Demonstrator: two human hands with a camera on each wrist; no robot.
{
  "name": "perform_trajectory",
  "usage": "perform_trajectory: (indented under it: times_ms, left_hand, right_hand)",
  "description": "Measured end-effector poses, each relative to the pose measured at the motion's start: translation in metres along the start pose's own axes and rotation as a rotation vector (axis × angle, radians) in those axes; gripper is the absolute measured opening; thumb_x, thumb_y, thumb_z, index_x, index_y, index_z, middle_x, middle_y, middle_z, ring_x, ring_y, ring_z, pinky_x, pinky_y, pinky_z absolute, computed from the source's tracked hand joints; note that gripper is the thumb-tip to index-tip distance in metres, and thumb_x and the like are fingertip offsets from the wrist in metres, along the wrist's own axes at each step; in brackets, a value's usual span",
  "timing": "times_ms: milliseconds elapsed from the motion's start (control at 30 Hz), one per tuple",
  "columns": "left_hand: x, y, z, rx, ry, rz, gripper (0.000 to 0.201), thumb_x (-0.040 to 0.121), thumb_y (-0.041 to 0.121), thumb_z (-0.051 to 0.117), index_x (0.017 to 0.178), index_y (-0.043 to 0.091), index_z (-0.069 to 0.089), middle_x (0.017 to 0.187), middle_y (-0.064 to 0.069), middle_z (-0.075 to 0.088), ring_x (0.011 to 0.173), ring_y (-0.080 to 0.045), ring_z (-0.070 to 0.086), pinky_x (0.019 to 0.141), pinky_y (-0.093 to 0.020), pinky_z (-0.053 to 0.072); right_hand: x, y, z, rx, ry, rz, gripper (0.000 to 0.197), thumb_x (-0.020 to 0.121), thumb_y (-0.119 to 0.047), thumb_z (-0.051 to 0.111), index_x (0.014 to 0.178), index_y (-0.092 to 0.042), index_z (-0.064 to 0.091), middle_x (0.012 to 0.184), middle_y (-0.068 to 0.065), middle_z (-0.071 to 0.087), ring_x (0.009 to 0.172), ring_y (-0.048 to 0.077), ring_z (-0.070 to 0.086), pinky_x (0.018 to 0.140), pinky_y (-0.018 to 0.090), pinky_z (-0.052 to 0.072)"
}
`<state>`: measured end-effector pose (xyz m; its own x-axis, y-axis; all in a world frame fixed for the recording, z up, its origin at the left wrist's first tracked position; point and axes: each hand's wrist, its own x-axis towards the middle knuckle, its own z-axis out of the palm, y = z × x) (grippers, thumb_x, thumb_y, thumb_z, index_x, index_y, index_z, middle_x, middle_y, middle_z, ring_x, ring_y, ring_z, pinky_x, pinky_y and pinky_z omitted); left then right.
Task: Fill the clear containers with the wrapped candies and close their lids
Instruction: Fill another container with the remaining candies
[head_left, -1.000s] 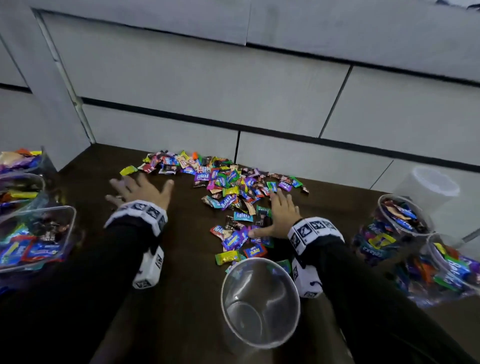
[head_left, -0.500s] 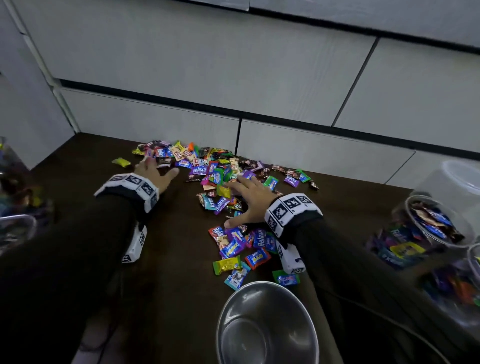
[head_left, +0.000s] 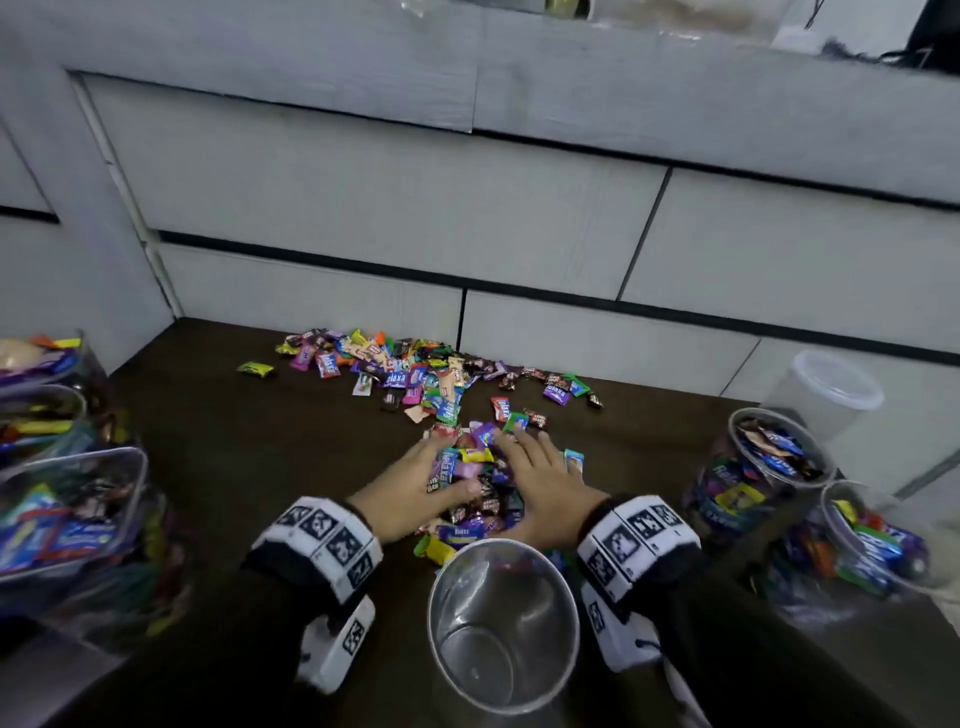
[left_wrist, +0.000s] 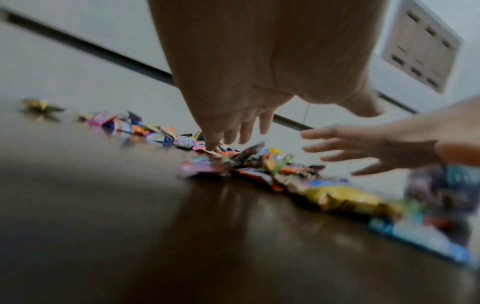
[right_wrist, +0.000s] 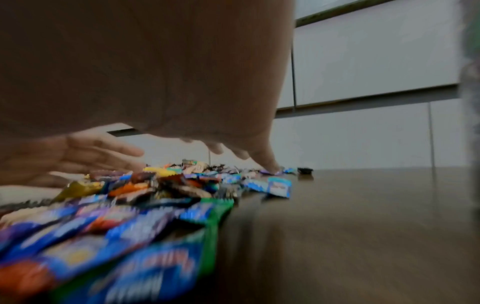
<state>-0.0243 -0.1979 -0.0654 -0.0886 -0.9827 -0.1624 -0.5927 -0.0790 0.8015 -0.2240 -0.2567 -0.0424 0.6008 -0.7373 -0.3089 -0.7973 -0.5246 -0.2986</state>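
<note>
1. On the dark wooden table (head_left: 249, 467), a heap of wrapped candies (head_left: 483, 483) lies bunched between the person's two hands, just beyond the rim of an empty clear container (head_left: 501, 623) that stands nearest the camera with its lid off.
2. More wrapped candies are strewn in a loose band (head_left: 410, 374) farther back, close to the grey panelled wall (head_left: 363, 208); one yellow-green piece (head_left: 255, 369) lies apart at the left end of that band.
3. Left hand (head_left: 410, 491): fingers straight and spread, palm down, pressed against the left side of the heap. It grasps nothing. From the left wrist view the fingertips (left_wrist: 214, 144) touch the candies on the tabletop.
4. Right hand (head_left: 540, 483): likewise flat with fingers extended, lying on the right side of the heap and closing on nothing. The right wrist view, though blurred, shows its fingertips (right_wrist: 270, 166) down among the wrappers.
5. At the right edge stand two open clear containers (head_left: 769, 467) (head_left: 878, 551), both holding candies, with a white-lidded tub (head_left: 826, 389) behind them.
6. Along the left edge, a clear square-cornered container (head_left: 67, 519) with candies inside sits in front of further filled ones (head_left: 41, 410).
</note>
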Motion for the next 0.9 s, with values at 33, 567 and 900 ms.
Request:
perform_trajectory:
  times_ms: [33,567,900]
  left_hand:
    - [-0.003,-0.003,-0.001,0.127,-0.047,0.021,0.114,0.069,0.078,0.057,0.156,0.021,0.010,0.163,-0.004,0.008,0.150,-0.019,0.010,0.122,-0.044,0.014]
    - [0.020,-0.003,0.001,1.043,-0.023,0.085,0.074,0.096,0.058,0.040,0.152,0.015,0.016,0.152,-0.009,0.024,0.134,-0.026,0.030,0.104,-0.038,0.034]
    - [0.022,0.010,0.006,0.820,-0.113,-0.025,0.057,0.101,0.035,0.048,0.145,0.008,0.025,0.136,-0.016,0.035,0.122,-0.034,0.046,0.097,-0.044,0.044]
  right_hand:
    - [-0.004,0.002,0.006,0.010,-0.008,0.062,0.131,0.058,-0.068,0.074,0.149,-0.035,-0.014,0.158,-0.003,-0.019,0.144,0.030,-0.018,0.114,0.061,0.002]
    - [0.032,-0.021,0.014,-0.268,0.103,-0.111,0.091,0.084,-0.063,0.051,0.151,-0.016,0.012,0.154,0.006,0.020,0.135,0.032,0.025,0.108,0.049,0.031]
    - [0.032,-0.024,0.007,-0.192,-0.009,-0.038,0.056,0.093,-0.016,0.055,0.142,-0.007,0.028,0.145,0.016,0.030,0.127,0.040,0.036,0.105,0.046,0.032]
